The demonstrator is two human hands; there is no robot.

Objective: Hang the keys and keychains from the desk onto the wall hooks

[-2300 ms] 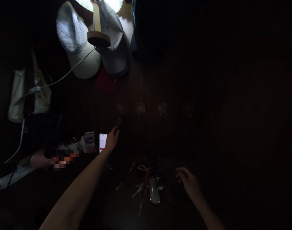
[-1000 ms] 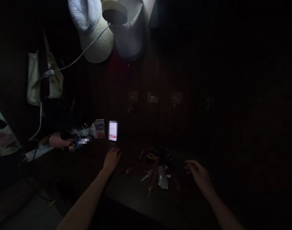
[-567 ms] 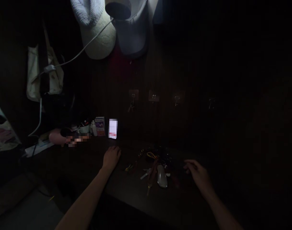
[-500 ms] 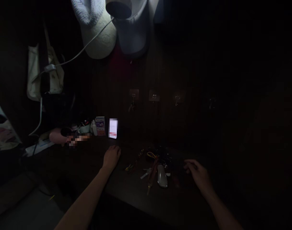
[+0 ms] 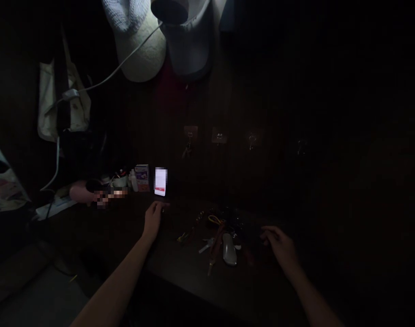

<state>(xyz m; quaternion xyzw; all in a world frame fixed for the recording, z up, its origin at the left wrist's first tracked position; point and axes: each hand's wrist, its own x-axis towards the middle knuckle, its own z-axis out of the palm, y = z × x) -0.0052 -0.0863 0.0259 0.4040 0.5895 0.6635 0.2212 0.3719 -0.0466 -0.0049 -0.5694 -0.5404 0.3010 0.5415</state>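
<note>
Head view: left hand (image 5: 153, 220) low over the worktop (image 5: 180, 268), a finger outstretched, grip impossible to tell; right hand (image 5: 278, 245) loosely curled, contents likewise unclear. Between both, a tangle of keys (image 5: 205, 246) with silver fob (image 5: 229, 250). Room for moving leftward of the tangle and toward the slanting front edge. In the way beyond left hand: lit upright phone (image 5: 160, 181), beside it a carton (image 5: 142, 177). Above, wall hooks (image 5: 219, 136), leftmost with hanging bunch (image 5: 187, 151).

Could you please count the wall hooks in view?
4, in a row: the leftmost hook, bearing a small hanging item, the second hook, the third hook, and the faint rightmost hook. Darkness may hide others.
</note>
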